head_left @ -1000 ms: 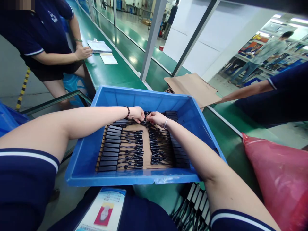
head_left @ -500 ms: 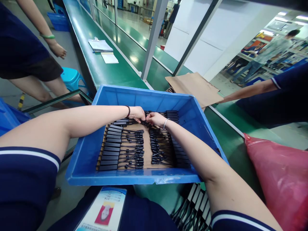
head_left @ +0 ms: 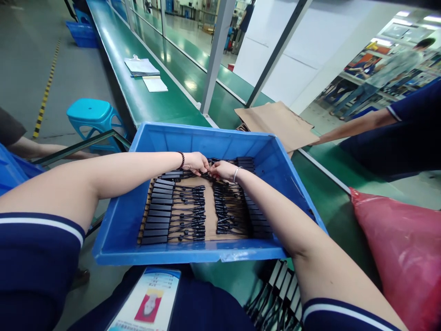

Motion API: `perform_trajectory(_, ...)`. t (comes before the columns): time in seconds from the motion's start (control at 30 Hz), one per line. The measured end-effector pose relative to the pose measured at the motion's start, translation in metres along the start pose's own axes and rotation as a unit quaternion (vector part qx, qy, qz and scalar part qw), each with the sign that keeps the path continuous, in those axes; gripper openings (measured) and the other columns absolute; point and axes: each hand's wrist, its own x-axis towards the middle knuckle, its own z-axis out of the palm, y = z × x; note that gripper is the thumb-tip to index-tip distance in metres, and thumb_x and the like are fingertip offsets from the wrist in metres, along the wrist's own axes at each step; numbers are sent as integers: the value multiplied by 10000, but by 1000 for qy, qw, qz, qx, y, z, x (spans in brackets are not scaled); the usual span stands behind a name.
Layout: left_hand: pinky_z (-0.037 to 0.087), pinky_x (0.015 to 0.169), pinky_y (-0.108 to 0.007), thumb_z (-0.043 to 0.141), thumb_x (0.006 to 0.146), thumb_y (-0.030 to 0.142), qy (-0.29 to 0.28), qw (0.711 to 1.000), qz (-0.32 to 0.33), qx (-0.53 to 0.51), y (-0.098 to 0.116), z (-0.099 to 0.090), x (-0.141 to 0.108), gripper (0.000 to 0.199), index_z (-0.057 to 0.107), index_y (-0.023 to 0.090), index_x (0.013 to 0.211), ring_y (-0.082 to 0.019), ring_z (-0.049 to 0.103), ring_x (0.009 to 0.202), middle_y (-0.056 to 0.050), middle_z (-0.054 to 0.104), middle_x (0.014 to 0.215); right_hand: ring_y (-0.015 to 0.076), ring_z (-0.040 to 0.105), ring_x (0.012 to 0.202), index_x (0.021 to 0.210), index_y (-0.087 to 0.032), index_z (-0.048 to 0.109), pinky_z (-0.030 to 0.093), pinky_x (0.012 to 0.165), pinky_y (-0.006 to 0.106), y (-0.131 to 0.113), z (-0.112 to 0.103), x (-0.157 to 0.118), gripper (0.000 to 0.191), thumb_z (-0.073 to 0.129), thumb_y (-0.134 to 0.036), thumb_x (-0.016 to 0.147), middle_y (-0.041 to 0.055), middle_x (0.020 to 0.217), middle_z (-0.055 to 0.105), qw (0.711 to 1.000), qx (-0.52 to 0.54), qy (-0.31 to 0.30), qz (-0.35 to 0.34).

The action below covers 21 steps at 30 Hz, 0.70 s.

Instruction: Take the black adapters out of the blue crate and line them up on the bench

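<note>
A blue plastic bin (head_left: 193, 258) stands in front of me with rows of flat black boxes (head_left: 157, 219) on its left and more along its right side. Their short black cables (head_left: 189, 216) point inward over a cardboard sheet (head_left: 211, 211). Toward the bin's far side, my left hand (head_left: 195, 163) and my right hand (head_left: 222, 170) nearly meet, fingertips pinched together at the black cables. Which cable each one grips is hidden by the fingers.
More black boxes with cables (head_left: 280, 294) lie below the bin on the green bench. A pink plastic bag (head_left: 396, 248) sits at right. Beyond the bin, a person's arm (head_left: 358, 126) reaches to brown cardboard sheets (head_left: 279, 122). A turquoise stool (head_left: 93, 112) stands at left; papers (head_left: 143, 66) lie on the belt.
The person at the left has moved mostly out of view, uncovering the stool and floor stripe. My hands stay almost in the same place, pinched at the cables.
</note>
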Motion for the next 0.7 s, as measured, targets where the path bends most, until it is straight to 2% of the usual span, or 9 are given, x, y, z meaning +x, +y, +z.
perform_trajectory(0.17,509,708,-262,731,604,126,-13,1000,7,-11,-1,-2,2,126,607,103,614,-96,547,625,-10,565,601,53,447,453,683,-127,529,381,456,171,2,-13,2,104,533,-28,715,16,608,588,1000,28,-8,6)
perform_trajectory(0.23,501,698,-261,720,611,130,-10,999,19,32,-1,-2,2,123,600,105,617,-107,557,646,-15,578,624,53,439,442,690,-130,530,364,442,175,2,-15,2,127,521,-5,712,10,607,591,1000,22,-1,10)
perform_trajectory(0.3,483,679,-253,713,617,169,-3,990,40,137,1,-1,0,124,608,116,655,-115,561,643,-16,592,647,49,414,417,678,-134,521,333,419,177,-1,-16,1,144,507,2,724,0,578,578,1000,2,9,14)
perform_trajectory(0.37,451,671,-238,726,585,206,19,950,99,294,3,1,-3,188,633,138,733,-127,563,653,-12,613,681,44,379,390,650,-134,511,295,397,178,-3,-16,-1,152,504,-24,754,-9,527,545,1000,-12,15,17)
perform_trajectory(0.43,415,645,-221,714,567,205,31,886,163,433,4,4,-8,214,652,163,767,-134,557,654,-7,629,697,41,347,370,614,-134,502,263,381,180,-6,-17,-3,191,502,-85,799,-22,466,487,999,-22,16,17)
perform_trajectory(0.53,362,567,-216,624,613,161,-23,814,193,547,1,12,-14,113,659,174,719,-128,528,593,-9,627,654,36,320,361,618,-136,503,241,375,178,-6,-19,-4,254,479,-203,861,-41,440,427,999,-46,13,-6)
perform_trajectory(0.6,337,534,-218,591,632,155,-71,794,182,576,-3,15,-15,96,656,172,699,-120,502,552,-9,612,610,32,314,368,656,-135,516,241,379,172,-5,-19,-2,260,462,-254,881,-51,457,419,998,-57,8,-25)
perform_trajectory(0.63,332,528,-215,599,631,168,-85,793,176,577,-5,16,-15,93,655,172,705,-116,496,544,-7,607,598,31,313,373,671,-134,522,243,382,170,-5,-20,-2,259,461,-266,884,-54,466,417,998,-58,5,-32)
perform_trajectory(0.7,339,525,-206,643,618,223,-99,810,154,557,-9,16,-13,124,652,172,730,-107,494,529,0,601,582,32,323,388,678,-131,532,257,391,168,-4,-20,0,255,472,-273,880,-55,485,419,998,-57,-1,-40)
